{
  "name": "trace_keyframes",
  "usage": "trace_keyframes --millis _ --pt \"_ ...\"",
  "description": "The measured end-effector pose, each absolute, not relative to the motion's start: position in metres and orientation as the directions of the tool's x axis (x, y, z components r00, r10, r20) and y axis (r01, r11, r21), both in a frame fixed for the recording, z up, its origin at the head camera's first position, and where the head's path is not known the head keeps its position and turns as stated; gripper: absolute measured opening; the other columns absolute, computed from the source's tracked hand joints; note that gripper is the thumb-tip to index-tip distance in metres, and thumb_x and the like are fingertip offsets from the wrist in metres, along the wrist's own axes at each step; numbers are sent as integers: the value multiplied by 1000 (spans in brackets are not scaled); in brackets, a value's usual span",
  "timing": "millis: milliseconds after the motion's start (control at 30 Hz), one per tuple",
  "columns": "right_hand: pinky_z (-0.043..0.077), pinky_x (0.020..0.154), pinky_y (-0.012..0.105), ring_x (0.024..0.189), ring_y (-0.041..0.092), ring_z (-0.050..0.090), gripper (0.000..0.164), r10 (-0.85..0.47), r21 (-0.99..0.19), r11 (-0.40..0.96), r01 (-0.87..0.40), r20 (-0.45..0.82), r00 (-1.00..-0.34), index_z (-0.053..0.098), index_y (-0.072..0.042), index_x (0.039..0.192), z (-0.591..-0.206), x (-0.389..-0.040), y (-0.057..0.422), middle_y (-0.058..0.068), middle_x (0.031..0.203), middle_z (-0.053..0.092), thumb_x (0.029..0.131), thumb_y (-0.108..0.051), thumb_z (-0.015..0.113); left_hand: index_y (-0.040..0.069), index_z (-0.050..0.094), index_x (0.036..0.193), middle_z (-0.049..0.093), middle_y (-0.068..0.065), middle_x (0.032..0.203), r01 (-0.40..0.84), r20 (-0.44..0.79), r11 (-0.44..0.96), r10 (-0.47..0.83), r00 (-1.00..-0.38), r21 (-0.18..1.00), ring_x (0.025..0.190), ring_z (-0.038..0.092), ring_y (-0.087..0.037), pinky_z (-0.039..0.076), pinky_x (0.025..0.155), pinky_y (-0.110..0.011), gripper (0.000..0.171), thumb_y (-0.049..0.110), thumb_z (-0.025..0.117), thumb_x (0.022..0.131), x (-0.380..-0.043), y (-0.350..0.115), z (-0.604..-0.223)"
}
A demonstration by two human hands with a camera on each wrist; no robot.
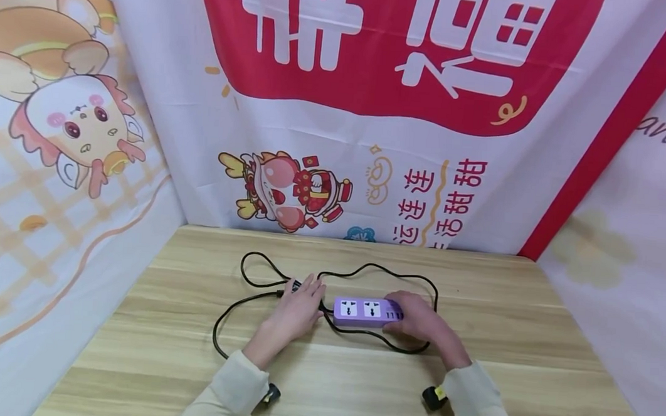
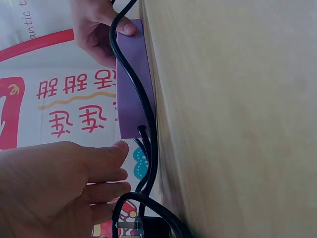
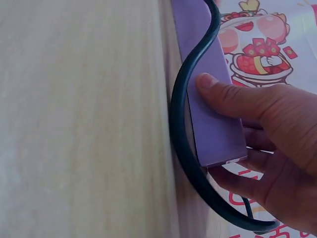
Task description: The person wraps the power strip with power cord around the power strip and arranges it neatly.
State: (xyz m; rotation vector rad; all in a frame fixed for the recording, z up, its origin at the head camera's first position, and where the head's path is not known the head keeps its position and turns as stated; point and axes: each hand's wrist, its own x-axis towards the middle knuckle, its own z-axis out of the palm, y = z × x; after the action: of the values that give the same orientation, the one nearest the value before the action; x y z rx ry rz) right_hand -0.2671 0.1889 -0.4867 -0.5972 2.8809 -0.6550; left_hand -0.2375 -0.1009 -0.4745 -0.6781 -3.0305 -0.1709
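A purple power strip (image 1: 359, 322) lies on the table with two white sockets and several USB ports facing up. My right hand (image 1: 417, 317) grips its right end; in the right wrist view the thumb presses the near side and the fingers are behind. Left of the strip, my left hand (image 1: 295, 311) hovers or rests over the black cable, fingers loosely straight. The black plug (image 2: 153, 228) shows its metal prongs below that hand in the left wrist view. Whether the left fingers touch the cable is hard to tell.
The black cable (image 1: 372, 265) loops behind, around and in front of the strip, with another loop to the left. Underneath is a wooden table (image 1: 352, 385). Printed cloth (image 1: 199, 182) hangs at the back and sides. Each wrist wears a small black camera (image 1: 433, 398).
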Motion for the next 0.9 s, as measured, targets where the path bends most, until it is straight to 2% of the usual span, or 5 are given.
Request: trace_keyframes --millis 233,433,600,667,900 --pt "47 102 49 116 22 58 61 -336 -554 782 -286 11 -942 62 -14 130 -476 -261 193 5 128 65 78 -37 85 8 52 142 47 -12 152 499 137 855 483 -865 138 147 35 -34 24 116 -66 48 24 63 98 -244 -102 -477" --pt "48 100 50 113 24 59 65 -310 -633 710 -308 111 -944 63 -15 131 -461 -254 194 6 128 65 75 -38 87 9 63 128 63 -11 136 516 267 809 451 -852 282 138 49 -31 32 116 -58 30 18 59 100 -248 -104 -467" --pt "51 95 47 111 26 62 67 -304 -666 654 -358 202 -931 63 -10 130 -446 -247 192 11 127 67 75 -38 87 13 70 105 75 -4 104 513 380 764 374 -846 391 99 71 -22 56 89 -43 13 8 61 98 -249 -107 -457" --pt "53 92 42 108 24 64 65 -317 -698 613 -369 211 -925 64 -10 130 -442 -246 193 11 125 68 76 -37 86 13 71 98 76 -1 95 505 418 756 334 -845 417 86 71 -17 58 77 -37 11 7 62 96 -250 -109 -455" --pt "55 85 31 105 23 65 63 -363 -846 459 -273 101 -926 60 -12 135 -435 -243 196 11 127 66 81 -36 83 10 73 95 75 -2 84 520 523 675 228 -822 523 72 66 -15 52 66 -31 11 8 62 96 -255 -111 -442"
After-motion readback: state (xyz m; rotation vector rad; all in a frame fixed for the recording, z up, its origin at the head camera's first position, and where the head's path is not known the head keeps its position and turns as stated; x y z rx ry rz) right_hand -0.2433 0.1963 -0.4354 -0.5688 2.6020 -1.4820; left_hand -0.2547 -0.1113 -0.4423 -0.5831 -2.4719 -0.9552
